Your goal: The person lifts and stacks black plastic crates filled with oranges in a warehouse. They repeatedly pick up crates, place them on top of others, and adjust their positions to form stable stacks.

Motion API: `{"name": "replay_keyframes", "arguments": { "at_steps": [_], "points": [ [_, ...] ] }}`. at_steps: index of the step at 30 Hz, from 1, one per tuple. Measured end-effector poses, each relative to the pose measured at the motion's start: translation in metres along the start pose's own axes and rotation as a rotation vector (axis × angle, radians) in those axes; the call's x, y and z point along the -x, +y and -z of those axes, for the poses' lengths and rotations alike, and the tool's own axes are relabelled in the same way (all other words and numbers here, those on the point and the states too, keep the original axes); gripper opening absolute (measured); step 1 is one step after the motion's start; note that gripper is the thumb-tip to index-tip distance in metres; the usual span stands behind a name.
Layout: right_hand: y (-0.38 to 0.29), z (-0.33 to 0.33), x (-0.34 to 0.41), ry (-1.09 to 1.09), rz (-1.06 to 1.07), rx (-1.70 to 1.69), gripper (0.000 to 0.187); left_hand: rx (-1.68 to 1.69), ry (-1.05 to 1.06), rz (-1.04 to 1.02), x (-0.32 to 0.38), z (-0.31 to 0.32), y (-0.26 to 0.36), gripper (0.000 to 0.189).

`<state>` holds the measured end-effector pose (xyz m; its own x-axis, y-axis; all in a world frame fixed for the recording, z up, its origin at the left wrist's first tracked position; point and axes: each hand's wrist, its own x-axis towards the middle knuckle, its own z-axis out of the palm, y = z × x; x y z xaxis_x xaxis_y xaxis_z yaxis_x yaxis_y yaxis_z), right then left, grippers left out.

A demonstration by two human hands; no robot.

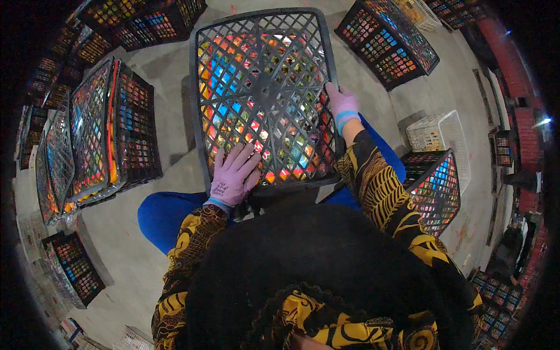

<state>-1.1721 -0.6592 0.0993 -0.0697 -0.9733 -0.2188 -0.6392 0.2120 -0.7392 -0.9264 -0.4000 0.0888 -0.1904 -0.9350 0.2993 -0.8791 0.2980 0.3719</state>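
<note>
A black plastic lattice tray or lid [264, 89] lies before me over brightly coloured printed packages [225, 111], which show through its diamond-shaped gaps. My left hand [234, 173], in a pink knitted glove, rests flat with spread fingers on the lattice near its lower left corner. At the right rim, my right hand [342, 103], gloved alike, has its fingers at the edge; its grip is partly hidden, so I cannot tell whether it holds the rim. What supports the packages is mostly hidden under the lattice.
Black crates with coloured packages stand on the concrete floor at left [138, 127], upper left [151, 26], upper right [387, 43], right [433, 192] and lower left [78, 269]. A white plastic basket [459, 148] stands at right. My blue-clad knees flank the lattice.
</note>
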Motion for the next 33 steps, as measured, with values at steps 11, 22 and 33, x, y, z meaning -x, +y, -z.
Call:
{"name": "replay_keyframes", "arguments": {
  "at_steps": [11, 22, 33],
  "points": [
    [0.002, -0.009, 0.015, 0.237, 0.144, 0.449, 0.069, -0.076, 0.466, 0.587, -0.040, -0.002, -0.046, 0.050],
    [0.025, -0.016, 0.000, -0.023, 0.028, 0.395, 0.074, 0.463, 0.293, 1.240, -0.049, 0.001, -0.086, 0.049],
    [0.031, -0.021, -0.010, -0.091, -0.012, 0.315, 0.076, 0.268, 0.017, 1.224, -0.050, 0.006, -0.088, 0.046]
  ]
}}
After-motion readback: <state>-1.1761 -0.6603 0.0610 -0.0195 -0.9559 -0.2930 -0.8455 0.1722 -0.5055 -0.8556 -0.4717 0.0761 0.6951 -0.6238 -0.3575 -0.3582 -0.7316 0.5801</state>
